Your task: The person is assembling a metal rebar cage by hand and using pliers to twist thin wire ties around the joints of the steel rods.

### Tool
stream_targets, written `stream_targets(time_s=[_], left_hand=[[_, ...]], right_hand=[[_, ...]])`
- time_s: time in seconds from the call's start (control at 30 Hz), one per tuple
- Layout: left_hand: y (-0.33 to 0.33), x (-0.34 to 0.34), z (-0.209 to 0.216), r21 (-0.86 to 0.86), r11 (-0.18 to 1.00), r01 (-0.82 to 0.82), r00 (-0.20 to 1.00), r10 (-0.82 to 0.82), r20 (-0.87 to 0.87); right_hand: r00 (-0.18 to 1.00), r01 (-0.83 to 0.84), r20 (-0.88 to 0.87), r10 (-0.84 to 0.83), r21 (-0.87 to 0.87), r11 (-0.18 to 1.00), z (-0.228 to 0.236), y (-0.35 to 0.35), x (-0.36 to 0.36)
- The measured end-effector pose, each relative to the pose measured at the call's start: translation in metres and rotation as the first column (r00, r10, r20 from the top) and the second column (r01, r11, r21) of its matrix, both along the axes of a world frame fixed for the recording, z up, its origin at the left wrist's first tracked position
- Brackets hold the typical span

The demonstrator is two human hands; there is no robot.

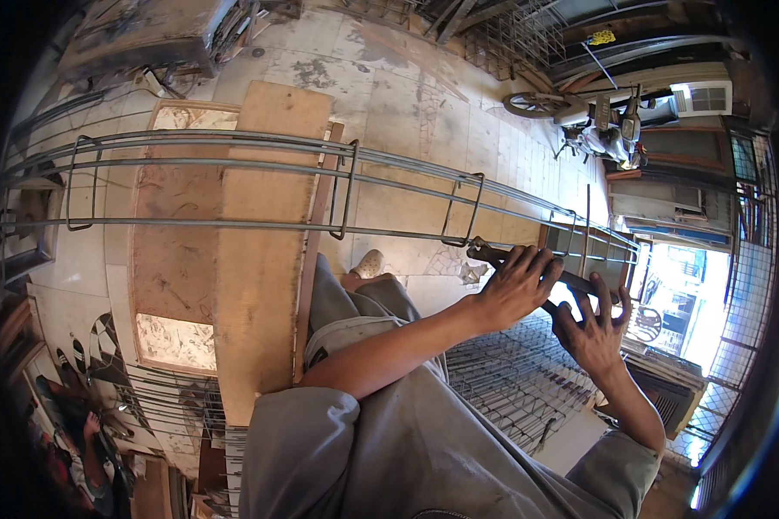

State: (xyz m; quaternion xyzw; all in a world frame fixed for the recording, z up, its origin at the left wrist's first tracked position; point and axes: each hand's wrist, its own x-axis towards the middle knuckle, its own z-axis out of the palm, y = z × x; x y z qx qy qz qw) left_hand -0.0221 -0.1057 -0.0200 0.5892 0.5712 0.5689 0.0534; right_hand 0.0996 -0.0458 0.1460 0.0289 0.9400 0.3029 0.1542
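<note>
A long cage of steel bars (260,222) with rectangular wire stirrups (346,190) runs across in front of me. Dark metal pincers (485,253) have their jaws at the lower bar, by a stirrup's bottom corner. Around their handles, close behind the jaws, my left hand (518,287) is closed. My right hand (595,333) is at the handle ends, fingers bent and slightly apart, thumb underneath. Its exact contact with the handles is partly hidden. Under the cage at left, a wide wooden plank (264,285) extends toward me.
A motorcycle (601,130) stands at the far right. Stacked wire mesh (519,381) lies below my arms. A wooden table (138,39) is at the far left. Another person (82,441) is at the lower left. A bright doorway (684,294) opens at right.
</note>
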Motion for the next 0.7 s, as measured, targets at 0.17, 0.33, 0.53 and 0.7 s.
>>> stream_targets(time_s=[0.17, 0.33, 0.53, 0.7], left_hand=[[0.004, 0.004, -0.001, -0.021, 0.999, 0.028, 0.999, -0.027, 0.039], [0.006, 0.005, -0.003, -0.027, 1.000, 0.015, 1.000, -0.016, -0.024], [0.008, 0.005, -0.005, -0.017, 1.000, 0.015, 0.998, -0.014, 0.063], [0.007, 0.006, -0.008, -0.010, 0.999, 0.030, 0.999, -0.030, 0.041]], right_hand=[[0.997, -0.071, 0.000, 0.071, -0.004, 0.997, 0.003, 0.008, 0.000], [0.990, -0.132, 0.059, 0.131, 0.016, 0.991, 0.010, 0.013, -0.003], [0.991, -0.133, 0.030, 0.133, -0.019, 0.991, 0.011, 0.006, -0.010], [0.990, -0.137, 0.036, 0.138, -0.025, 0.990, 0.009, 0.007, -0.007]])
